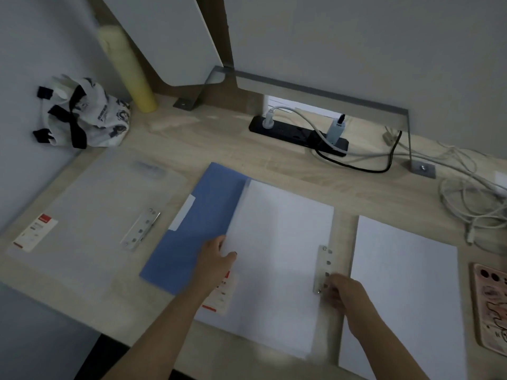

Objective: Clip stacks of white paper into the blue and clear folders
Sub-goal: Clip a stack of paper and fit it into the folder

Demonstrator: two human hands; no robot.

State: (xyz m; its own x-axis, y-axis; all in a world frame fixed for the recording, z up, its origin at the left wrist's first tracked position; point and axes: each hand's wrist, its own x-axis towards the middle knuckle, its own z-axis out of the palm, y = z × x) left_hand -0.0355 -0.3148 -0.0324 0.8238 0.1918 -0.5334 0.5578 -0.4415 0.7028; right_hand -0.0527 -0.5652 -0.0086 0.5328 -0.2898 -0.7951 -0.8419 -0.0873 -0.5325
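Observation:
The blue folder [197,231] lies open in the middle of the desk, with a stack of white paper [277,256] on its right half. My left hand [216,263] holds the paper's left edge, thumb on top. My right hand [343,294] has curled fingers at the lower end of the folder's metal clip [323,267], which runs along the paper's right edge. The clear folder [90,215] lies closed to the left, its own metal clip [141,229] showing through. A second stack of white paper [406,292] lies to the right.
A phone in a patterned case [491,305] sits at the right edge. A black power strip [299,135] with cables lies at the back, and white cords [474,204] coil at the right. A white printed bag [85,116] and a yellow roll [129,69] stand at the back left.

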